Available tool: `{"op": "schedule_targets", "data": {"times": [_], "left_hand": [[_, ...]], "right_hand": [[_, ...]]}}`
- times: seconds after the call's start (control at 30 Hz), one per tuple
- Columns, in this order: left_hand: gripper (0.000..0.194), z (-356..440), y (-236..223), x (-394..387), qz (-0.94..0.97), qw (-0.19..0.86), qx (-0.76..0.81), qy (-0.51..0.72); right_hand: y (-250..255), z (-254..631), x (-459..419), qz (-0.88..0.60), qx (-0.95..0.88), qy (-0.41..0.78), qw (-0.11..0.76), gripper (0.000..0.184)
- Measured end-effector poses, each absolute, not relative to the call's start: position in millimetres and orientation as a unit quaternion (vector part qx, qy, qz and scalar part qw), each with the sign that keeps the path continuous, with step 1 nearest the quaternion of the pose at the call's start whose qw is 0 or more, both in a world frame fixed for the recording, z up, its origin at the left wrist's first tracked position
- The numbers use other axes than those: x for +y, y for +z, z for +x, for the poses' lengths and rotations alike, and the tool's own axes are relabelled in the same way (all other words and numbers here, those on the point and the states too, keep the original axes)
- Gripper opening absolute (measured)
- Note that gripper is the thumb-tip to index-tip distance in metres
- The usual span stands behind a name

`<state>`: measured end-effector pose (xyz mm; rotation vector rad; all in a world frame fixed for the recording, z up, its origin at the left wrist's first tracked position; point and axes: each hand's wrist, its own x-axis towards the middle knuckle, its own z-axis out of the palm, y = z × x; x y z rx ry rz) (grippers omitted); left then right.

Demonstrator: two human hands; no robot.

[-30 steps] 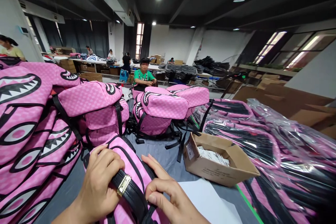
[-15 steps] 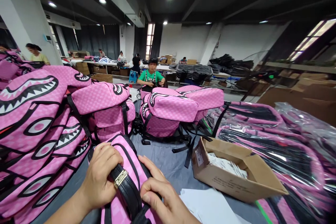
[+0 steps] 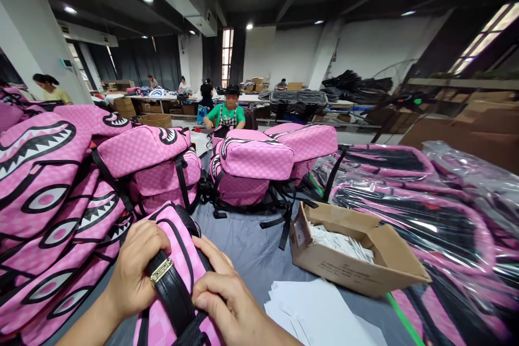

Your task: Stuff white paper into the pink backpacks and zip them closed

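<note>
Both my hands rest on a pink backpack [image 3: 178, 238] standing at the near edge of the grey table. My left hand [image 3: 132, 273] is closed around its black top handle [image 3: 172, 294], which carries a small gold plate [image 3: 161, 271]. My right hand [image 3: 227, 300] presses on the right side of the same handle, fingers curled over it. The backpack's lower part is out of view.
Pink shark-face backpacks [image 3: 48, 194] are piled at left and more [image 3: 251, 167] stand mid-table. An open cardboard box [image 3: 357, 259] of white slips lies at right, white sheets [image 3: 316, 313] beside it. Plastic-wrapped backpacks [image 3: 409, 211] fill the right. A person in green [image 3: 227, 113] sits opposite.
The view has shifted, so my hands and the backpack sit further left and lower in the picture. My grip on the handle is unchanged.
</note>
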<state>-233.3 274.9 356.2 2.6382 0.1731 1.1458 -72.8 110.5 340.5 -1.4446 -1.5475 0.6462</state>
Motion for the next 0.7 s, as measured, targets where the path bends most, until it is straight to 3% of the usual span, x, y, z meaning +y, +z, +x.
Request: {"op": "schedule_targets", "data": {"times": [0.23, 0.33, 0.47, 0.7], "left_hand": [[0.007, -228, 355, 280, 0.913, 0.113, 0.08, 0.385], [0.007, -228, 355, 278, 0.914, 0.111, 0.085, 0.38], [0.008, -231, 357, 276, 0.916, 0.114, 0.09, 0.374], [0.013, -226, 368, 276, 0.935, 0.137, 0.083, 0.316]], "right_hand": [[303, -70, 119, -0.548, -0.649, 0.094, 0.519, 0.011], [287, -70, 121, -0.522, -0.646, 0.035, 0.555, 0.023], [284, -71, 120, -0.513, -0.649, 0.018, 0.561, 0.034], [286, -66, 117, -0.538, -0.63, 0.014, 0.56, 0.033]]}}
